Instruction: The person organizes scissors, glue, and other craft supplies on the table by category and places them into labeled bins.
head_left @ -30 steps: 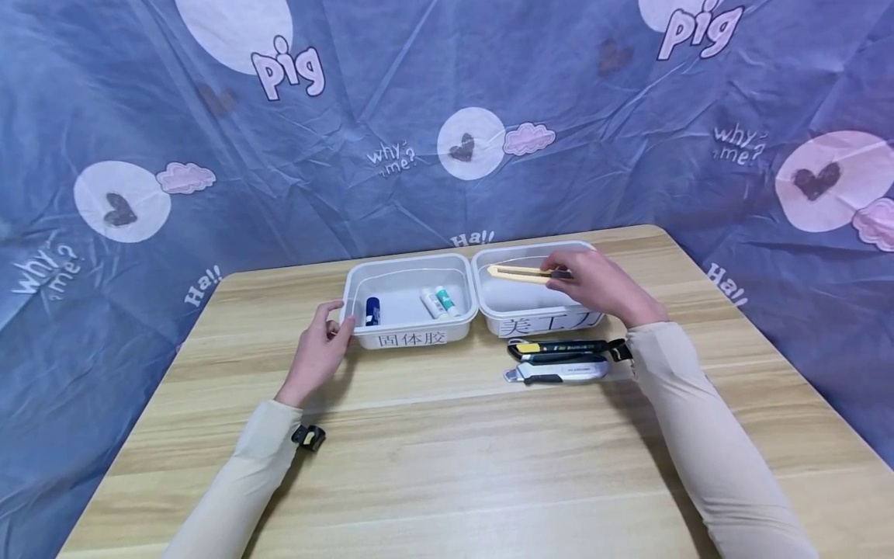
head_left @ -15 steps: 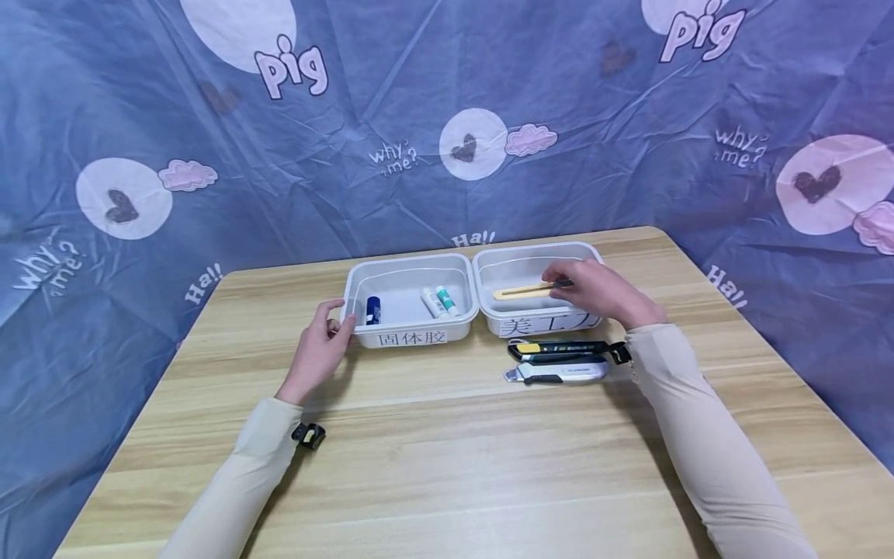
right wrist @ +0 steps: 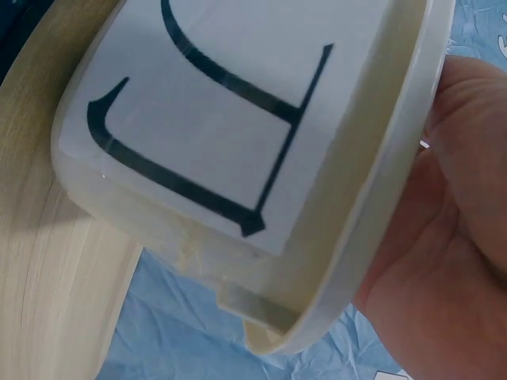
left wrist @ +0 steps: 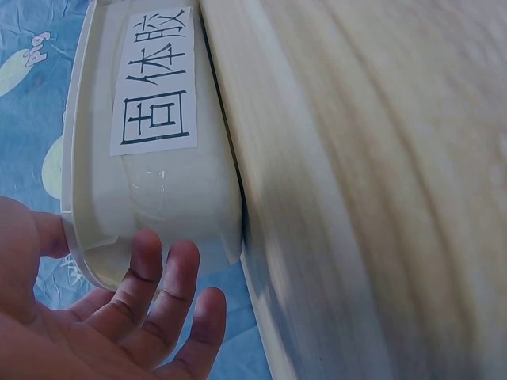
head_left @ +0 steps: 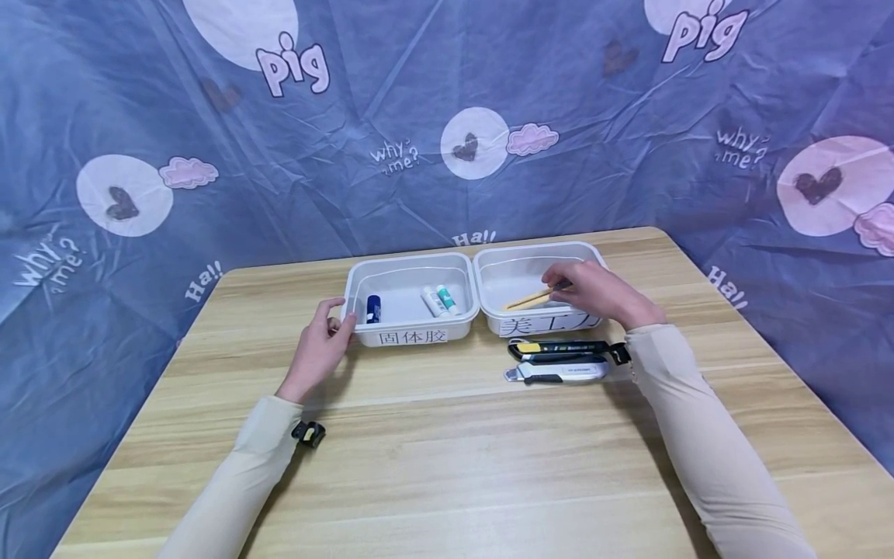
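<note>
Two glossy white plastic bins with rounded corners stand at twelve o'clock on the wood-grained desk (head_left: 447, 466), rims meeting or nearly so. The right hand (head_left: 597, 289) pinches a slim yellow cutter (head_left: 527, 300) inside the right bin (head_left: 534, 258), its exposed end slanting down toward eight o'clock. The left hand (head_left: 323, 341) grasps the left bin (head_left: 408, 273) by its eight o'clock corner. In that bin lie smooth cylinders: a dark blue tube (head_left: 373, 309) at eight o'clock, a white tube (head_left: 433, 301) and a green-and-white tube (head_left: 448, 299) at four. At the right bin's six o'clock lie a black-and-yellow cutter (head_left: 559, 348) and a silver-grey cutter (head_left: 566, 371); a dark shape between them is hard to make out. The right fingers hide the yellow cutter's other end, and the same hand partly covers the paper label (head_left: 545, 322)'s last character. In the right wrist view, the bin wall conceals the fingertips.
</note>
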{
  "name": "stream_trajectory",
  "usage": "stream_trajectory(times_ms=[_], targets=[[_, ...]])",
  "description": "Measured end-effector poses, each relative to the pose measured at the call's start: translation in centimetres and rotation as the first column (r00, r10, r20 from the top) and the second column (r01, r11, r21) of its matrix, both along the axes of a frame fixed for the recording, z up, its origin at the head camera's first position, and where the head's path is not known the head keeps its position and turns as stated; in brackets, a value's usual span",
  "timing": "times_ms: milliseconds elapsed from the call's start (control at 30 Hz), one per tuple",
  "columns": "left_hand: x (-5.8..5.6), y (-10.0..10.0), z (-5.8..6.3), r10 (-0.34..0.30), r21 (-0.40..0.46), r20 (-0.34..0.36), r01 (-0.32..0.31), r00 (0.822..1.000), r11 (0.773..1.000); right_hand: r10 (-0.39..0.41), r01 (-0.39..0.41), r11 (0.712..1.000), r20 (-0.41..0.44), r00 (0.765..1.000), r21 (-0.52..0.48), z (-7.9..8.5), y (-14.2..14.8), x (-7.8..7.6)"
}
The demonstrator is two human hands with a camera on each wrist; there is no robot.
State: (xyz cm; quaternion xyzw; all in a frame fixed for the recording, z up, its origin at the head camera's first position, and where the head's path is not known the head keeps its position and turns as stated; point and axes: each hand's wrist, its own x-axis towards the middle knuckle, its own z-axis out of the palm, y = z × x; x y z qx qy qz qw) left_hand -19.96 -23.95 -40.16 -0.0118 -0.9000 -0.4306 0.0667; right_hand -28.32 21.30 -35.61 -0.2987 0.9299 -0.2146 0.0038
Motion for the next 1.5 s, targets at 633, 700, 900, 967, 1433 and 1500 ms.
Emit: stream_trajectory(times_ms=[633,700,900,967,1433,1500], targets=[[-0.1,-0.2,0.0,-0.013,0.011,-0.004,0.013,1.000,1.000,0.029,-0.028,0.999,-0.054,0.998,0.031,0.0,0.0,0.0],[-0.1,-0.1,0.0,-0.010,0.006,-0.008,0.010,1.000,1.000,0.035,-0.033,0.999,-0.063,0.997,0.030,0.1,0.0,0.0],[-0.2,0.0,-0.1,-0.008,0.015,-0.001,0.008,1.000,1.000,0.039,-0.036,0.998,-0.081,0.996,0.043,0.5,0.0,0.5],[-0.1,0.0,-0.1,-0.008,0.022,0.005,0.008,1.000,1.000,0.038,-0.034,0.999,-0.086,0.996,0.039,0.5,0.0,0.8],[0.1,-0.1,0.1,-0.007,0.018,0.018,0.007,1.000,1.000,0.016,-0.012,1.000,-0.274,0.962,0.017,1.3,1.4,3.8],[0.1,-0.1,0.1,-0.006,0.016,0.013,0.006,1.000,1.000,0.028,-0.023,1.000,-0.303,0.953,0.021,1.4,1.4,4.4]])
